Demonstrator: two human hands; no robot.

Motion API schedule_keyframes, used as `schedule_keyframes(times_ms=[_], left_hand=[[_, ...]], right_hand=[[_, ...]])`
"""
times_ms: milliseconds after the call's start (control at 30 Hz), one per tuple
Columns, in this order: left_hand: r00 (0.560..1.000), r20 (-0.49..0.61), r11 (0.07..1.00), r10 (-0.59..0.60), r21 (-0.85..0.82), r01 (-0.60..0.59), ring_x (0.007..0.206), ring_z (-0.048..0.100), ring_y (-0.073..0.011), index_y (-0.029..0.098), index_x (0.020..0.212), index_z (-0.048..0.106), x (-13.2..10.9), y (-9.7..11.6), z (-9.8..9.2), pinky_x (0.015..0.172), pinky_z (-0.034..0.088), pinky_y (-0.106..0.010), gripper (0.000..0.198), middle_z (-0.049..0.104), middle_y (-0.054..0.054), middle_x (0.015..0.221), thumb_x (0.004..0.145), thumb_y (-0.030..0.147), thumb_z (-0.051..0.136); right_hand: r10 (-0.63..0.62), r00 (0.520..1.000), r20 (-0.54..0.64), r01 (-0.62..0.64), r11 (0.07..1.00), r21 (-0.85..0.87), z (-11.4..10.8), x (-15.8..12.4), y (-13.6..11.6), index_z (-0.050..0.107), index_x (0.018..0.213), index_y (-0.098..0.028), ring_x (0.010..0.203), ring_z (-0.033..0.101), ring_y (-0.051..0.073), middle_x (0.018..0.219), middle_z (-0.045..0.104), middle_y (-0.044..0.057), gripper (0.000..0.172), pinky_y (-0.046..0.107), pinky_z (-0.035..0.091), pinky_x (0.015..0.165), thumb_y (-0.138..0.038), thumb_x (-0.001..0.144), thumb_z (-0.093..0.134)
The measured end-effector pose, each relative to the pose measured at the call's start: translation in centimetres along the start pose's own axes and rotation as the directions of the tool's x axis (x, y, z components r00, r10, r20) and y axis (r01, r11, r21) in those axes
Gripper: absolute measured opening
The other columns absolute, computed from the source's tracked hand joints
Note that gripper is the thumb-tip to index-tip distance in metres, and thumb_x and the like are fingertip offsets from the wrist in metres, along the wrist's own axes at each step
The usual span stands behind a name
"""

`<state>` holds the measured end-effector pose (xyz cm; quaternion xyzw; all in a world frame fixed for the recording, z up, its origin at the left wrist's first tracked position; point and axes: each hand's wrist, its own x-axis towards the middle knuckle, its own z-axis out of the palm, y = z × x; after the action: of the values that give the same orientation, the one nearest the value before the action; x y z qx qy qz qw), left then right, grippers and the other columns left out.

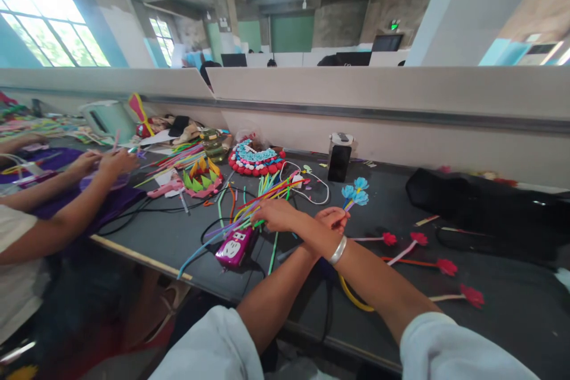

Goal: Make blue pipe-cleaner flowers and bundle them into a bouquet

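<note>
Head camera view: Above a dark worktable (392, 208), you cross your forearms, your left hand (335, 219) pinching three blue flowers (360, 197) by their stems. Your right hand (275, 215), with a silver bangle (338, 250) at the wrist, reaches to a bundle of multicolored pipe cleaners (279, 189); whether its fingers grip any, you cannot tell from here. Three blue heads appear formed and gathered, and four red flowers (446, 267) on stems lie finished-looking to your right. Left unworked, by the look of it, are the loose pipe cleaners, fanned across a purple case (234, 247) with a white cartoon face; how many more blooms are due does not show. The blue flowers sit upright just above your left fingertips, light blue, fluffy and clustered close, their thin stems showing purple and yellow.
</note>
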<state>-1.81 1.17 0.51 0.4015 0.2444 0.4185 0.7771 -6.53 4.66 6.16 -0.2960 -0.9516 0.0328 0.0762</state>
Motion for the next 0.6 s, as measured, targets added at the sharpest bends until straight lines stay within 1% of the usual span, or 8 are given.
schedule_keyframes(times_ms=[67,100,133,200,300,367,467,600], left_hand=[[1.0,0.006,1.0,-0.005,0.012,0.005,0.044,0.04,-0.0037,0.011,0.073,0.065,0.0,0.0,0.0,0.044,0.022,-0.021,0.031,0.051,0.003,0.057,0.063,0.039,0.074],[1.0,0.009,1.0,-0.008,0.016,0.008,0.044,0.041,-0.0038,0.011,0.072,0.065,0.0,0.0,0.1,0.044,0.022,-0.021,0.031,0.051,0.003,0.056,0.062,0.039,0.074],[1.0,0.01,1.0,-0.011,0.02,0.011,0.044,0.041,-0.0038,0.011,0.072,0.065,0.0,0.1,0.1,0.044,0.023,-0.02,0.031,0.051,0.003,0.056,0.062,0.039,0.074],[1.0,0.009,1.0,-0.011,0.019,0.011,0.044,0.041,-0.0037,0.011,0.071,0.065,-0.1,0.1,0.2,0.044,0.022,-0.02,0.03,0.051,0.003,0.056,0.063,0.038,0.074],[1.0,0.004,1.0,-0.006,-0.001,0.006,0.042,0.039,-0.003,0.011,0.072,0.065,0.0,-0.1,0.1,0.043,0.02,-0.02,0.028,0.051,0.003,0.056,0.064,0.037,0.072],[1.0,0.005,1.0,-0.01,-0.015,0.01,0.04,0.037,-0.0024,0.012,0.072,0.065,0.2,-0.3,0.0,0.042,0.019,-0.02,0.028,0.051,0.003,0.055,0.065,0.037,0.072],[1.0,0.005,0.999,-0.023,-0.032,0.023,0.038,0.033,-0.0019,0.012,0.073,0.065,0.6,-0.7,-0.2,0.041,0.018,-0.021,0.028,0.05,0.004,0.053,0.064,0.037,0.073],[1.0,-0.007,0.998,-0.016,-0.054,0.015,0.036,0.029,-0.0012,0.012,0.072,0.065,0.8,-1.0,-0.3,0.04,0.016,-0.021,0.026,0.049,0.004,0.052,0.064,0.036,0.073]], right_hand=[[0.058,0.998,-0.007,-0.058,0.998,-0.011,-0.3,0.4,-0.1,0.056,0.128,-0.033,0.093,0.062,0.021,0.104,0.066,0.005,0.052,0.026,0.044,0.067,-0.013,0.081,0.051],[0.088,0.996,-0.014,-0.088,0.996,-0.014,-0.5,0.6,-0.1,0.052,0.132,-0.033,0.091,0.062,0.021,0.105,0.065,0.005,0.054,0.026,0.044,0.067,-0.014,0.082,0.05],[0.113,0.993,-0.02,-0.114,0.993,-0.015,-0.7,0.8,-0.1,0.05,0.133,-0.033,0.091,0.063,0.021,0.107,0.065,0.006,0.053,0.026,0.045,0.067,-0.016,0.083,0.049],[0.136,0.99,-0.027,-0.137,0.991,-0.011,-0.9,1.0,-0.2,0.057,0.127,-0.031,0.094,0.062,0.02,0.109,0.063,0.006,0.045,0.026,0.046,0.07,-0.019,0.085,0.048],[0.1,0.995,-0.023,-0.1,0.995,0.0,-0.8,1.2,-0.3,0.067,0.11,-0.03,0.1,0.06,0.02,0.108,0.064,0.003,0.03,0.025,0.046,0.074,-0.026,0.086,0.051],[0.061,0.998,-0.02,-0.061,0.998,0.0,-0.5,1.3,-0.6,0.069,0.107,-0.03,0.102,0.059,0.02,0.105,0.065,0.002,0.026,0.025,0.046,0.075,-0.029,0.085,0.054],[0.022,1.0,-0.022,-0.022,1.0,-0.019,0.1,1.6,-1.3,0.069,0.107,-0.03,0.102,0.058,0.021,0.103,0.065,0.004,0.026,0.027,0.047,0.075,-0.028,0.084,0.058],[-0.022,0.999,-0.047,0.019,0.999,-0.049,1.2,2.3,-2.3,0.07,0.101,-0.024,0.098,0.059,0.022,0.101,0.065,0.006,0.02,0.028,0.047,0.072,-0.031,0.086,0.059]])
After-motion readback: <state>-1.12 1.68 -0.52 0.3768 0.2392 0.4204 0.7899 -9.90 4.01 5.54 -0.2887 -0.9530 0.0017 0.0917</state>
